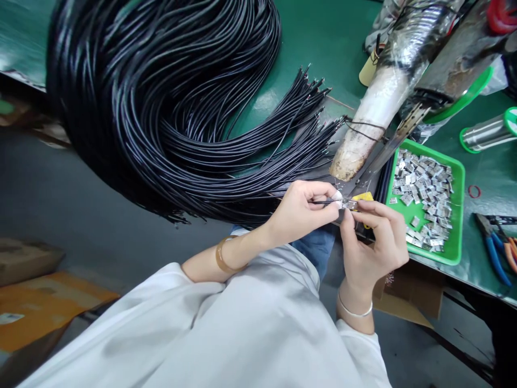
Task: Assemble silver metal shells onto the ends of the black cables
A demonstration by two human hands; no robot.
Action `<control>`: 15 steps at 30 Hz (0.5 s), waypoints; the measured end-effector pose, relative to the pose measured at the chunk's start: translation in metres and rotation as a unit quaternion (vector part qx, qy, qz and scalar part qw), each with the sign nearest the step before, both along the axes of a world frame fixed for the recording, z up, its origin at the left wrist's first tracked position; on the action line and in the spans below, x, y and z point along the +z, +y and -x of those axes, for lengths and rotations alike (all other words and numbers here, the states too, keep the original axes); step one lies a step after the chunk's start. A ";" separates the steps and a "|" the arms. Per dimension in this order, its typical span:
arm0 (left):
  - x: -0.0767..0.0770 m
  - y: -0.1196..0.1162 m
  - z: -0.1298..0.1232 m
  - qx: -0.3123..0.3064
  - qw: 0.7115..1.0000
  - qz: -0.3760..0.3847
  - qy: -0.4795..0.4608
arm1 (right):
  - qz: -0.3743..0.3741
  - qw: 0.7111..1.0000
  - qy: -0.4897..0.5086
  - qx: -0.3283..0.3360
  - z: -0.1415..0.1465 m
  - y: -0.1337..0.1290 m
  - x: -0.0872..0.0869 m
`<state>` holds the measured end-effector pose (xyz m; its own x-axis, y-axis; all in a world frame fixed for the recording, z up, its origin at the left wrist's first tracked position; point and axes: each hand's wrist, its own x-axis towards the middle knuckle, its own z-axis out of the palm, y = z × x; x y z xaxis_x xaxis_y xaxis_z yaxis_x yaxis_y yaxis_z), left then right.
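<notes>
Black cable (322, 202) is pinched between the left hand's (301, 213) thumb and fingertips, its end at a small metal connector (353, 205) gripped by the half-curled right hand (377, 231). Just beyond, a plastic-wrapped tube (374, 105) overhangs the worktop (319, 29), partly blocking it, between a cable bundle (161, 124) and a green tray (459, 215).

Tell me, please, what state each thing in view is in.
Left hand: bent, pinching a black cable.
Right hand: bent, pinching a small metal connector.
Cable bundle: curved, ends loose.
Green tray: uncovered, holding metal pieces.
White tube: tip stained brown.
Spool: on its side.
Red ring: lying flat.
Blue-handled pliers: lying down; open or shut unclear.
</notes>
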<state>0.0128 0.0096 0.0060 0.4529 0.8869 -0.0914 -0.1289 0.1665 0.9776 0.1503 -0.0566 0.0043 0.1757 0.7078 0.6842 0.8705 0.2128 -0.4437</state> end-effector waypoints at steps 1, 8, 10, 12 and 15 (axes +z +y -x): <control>0.001 0.000 0.001 0.000 1.000 -0.008 0.003 | -0.001 1.000 0.000 -0.002 0.001 0.000 0.001; 0.001 0.002 0.003 -0.012 1.000 0.007 0.010 | 0.011 1.000 0.007 0.007 0.003 -0.003 0.005; -0.001 0.003 0.002 -0.021 1.000 0.018 0.007 | 0.014 1.000 0.008 0.013 0.001 -0.004 0.004; -0.003 0.003 0.002 -0.027 0.999 0.021 0.010 | 0.016 1.000 0.016 0.018 0.000 -0.005 0.003; -0.002 0.001 0.003 -0.027 0.999 -0.003 0.028 | 0.007 0.998 0.064 0.016 -0.003 -0.007 -0.001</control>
